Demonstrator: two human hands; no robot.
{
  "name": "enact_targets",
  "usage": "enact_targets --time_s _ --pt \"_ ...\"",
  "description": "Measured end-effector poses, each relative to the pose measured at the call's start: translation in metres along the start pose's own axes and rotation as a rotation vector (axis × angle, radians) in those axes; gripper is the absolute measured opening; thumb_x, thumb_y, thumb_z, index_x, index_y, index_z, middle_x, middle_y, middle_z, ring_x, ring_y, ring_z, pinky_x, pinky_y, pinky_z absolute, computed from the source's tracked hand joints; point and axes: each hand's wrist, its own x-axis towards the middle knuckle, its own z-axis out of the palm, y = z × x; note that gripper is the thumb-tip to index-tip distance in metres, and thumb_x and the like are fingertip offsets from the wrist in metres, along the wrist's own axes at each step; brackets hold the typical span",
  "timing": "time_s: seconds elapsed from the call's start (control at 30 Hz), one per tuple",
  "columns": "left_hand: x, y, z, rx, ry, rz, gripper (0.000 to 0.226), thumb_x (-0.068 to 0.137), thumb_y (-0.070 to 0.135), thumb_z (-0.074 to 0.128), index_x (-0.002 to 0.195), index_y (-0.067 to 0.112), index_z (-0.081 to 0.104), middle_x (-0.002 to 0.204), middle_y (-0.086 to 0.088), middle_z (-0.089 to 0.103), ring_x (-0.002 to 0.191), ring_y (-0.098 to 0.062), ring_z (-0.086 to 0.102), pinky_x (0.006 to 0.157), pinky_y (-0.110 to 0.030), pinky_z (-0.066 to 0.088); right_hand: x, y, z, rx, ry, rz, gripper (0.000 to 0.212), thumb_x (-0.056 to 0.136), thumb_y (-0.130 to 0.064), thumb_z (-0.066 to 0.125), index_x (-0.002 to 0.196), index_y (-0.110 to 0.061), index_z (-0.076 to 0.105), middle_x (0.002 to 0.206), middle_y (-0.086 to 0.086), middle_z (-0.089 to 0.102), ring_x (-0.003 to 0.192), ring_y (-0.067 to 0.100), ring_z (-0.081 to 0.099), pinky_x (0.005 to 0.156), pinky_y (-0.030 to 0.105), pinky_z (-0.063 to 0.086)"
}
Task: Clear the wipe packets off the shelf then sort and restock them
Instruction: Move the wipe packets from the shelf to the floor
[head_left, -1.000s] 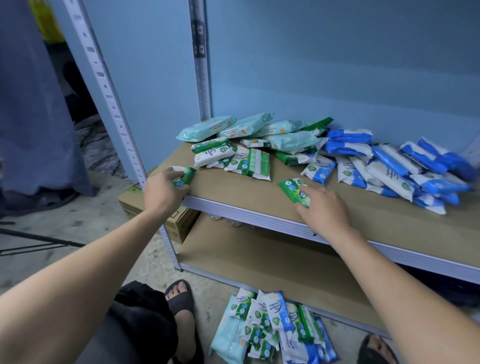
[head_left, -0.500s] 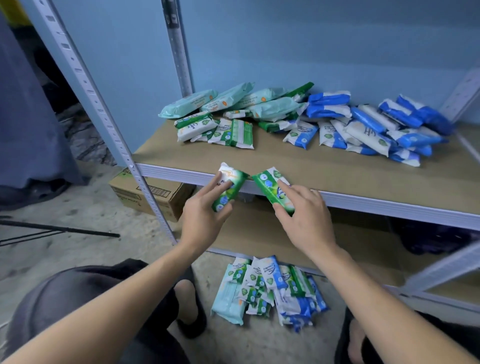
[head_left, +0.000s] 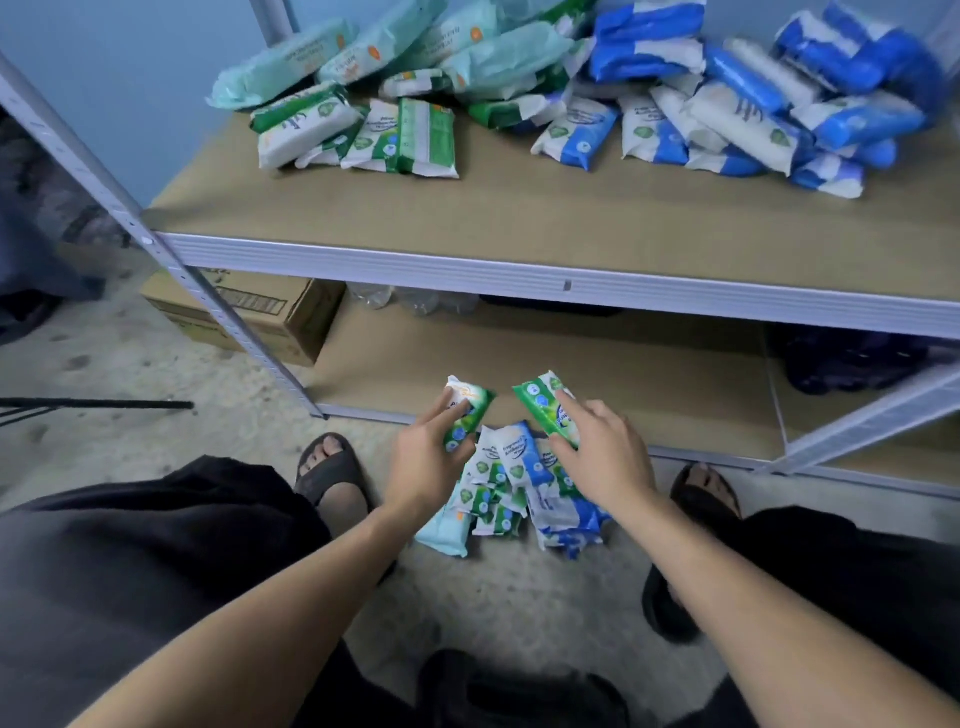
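Gripping packets (head_left: 471, 411), fingers (head_left: 570, 404) atop (left hand (head_left: 423, 467), right hand (head_left: 605, 462))

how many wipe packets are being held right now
2: one green packet in the left hand, a second green packet in the right hand, both over the floor pile.

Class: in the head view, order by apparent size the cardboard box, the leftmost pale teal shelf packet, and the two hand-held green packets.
1. cardboard box
2. pale teal packet
3. green packet in left hand and green packet in right hand: alike, both partly covered, so unranked.
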Motion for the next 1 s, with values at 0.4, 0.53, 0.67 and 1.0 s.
enact_targets --time_s 0.4,0.53,0.67,1.0 --pt "0.059 -0.055 0.102 0.087 -0.271 -0.177 0.052 0.088 0.014 0.07 0.139 0.014 0.059 0.15 -0.004 0.051 0.13 -0.024 0.055 0.105 -0.029 0.044 0.058 0.064 0.113 0.011 -0.266 0.28 0.063 0.098 -0.032 0.057 0.156 -0.029 0.033 0.141 0.011 0.053 0.124 0.033 0.053 0.092 0.038 0.049" --pt "0.069 -0.068 0.128 0.125 -0.302 -0.211 0.049 0.093 0.024 0.066 0.141 0.018 0.057 0.153 0.0 0.047 0.133 -0.022 0.053 0.103 -0.03 0.045 0.07 0.075 0.142 0.077 -0.25 0.245 0.067 0.096 -0.031 0.059 0.157 -0.027 0.031 0.137 0.012 0.054 0.121 0.033 0.053 0.093 0.041 0.051" --pt "0.063 -0.078 0.142 0.138 -0.339 -0.185 0.051 0.103 0.031 0.052 0.152 0.024 0.042 0.163 0.006 0.026 0.136 -0.017 0.049 0.101 -0.028 0.044 0.068 0.085 0.163 0.037 -0.321 0.196 0.064 0.102 -0.043 0.046 0.159 -0.025 0.022 0.147 0.009 0.043 0.135 0.033 0.041 0.103 0.043 0.043" --pt "0.036 -0.083 0.148 0.14 -0.332 -0.167 0.052 0.101 0.026 0.054 0.152 0.027 0.042 0.163 0.01 0.024 0.126 -0.014 0.059 0.097 -0.023 0.044 0.027 0.083 0.164 -0.063 -0.347 0.212 0.063 0.104 -0.046 0.038 0.16 -0.025 0.017 0.159 0.011 0.03 0.143 0.035 0.031 0.115 0.047 0.033"
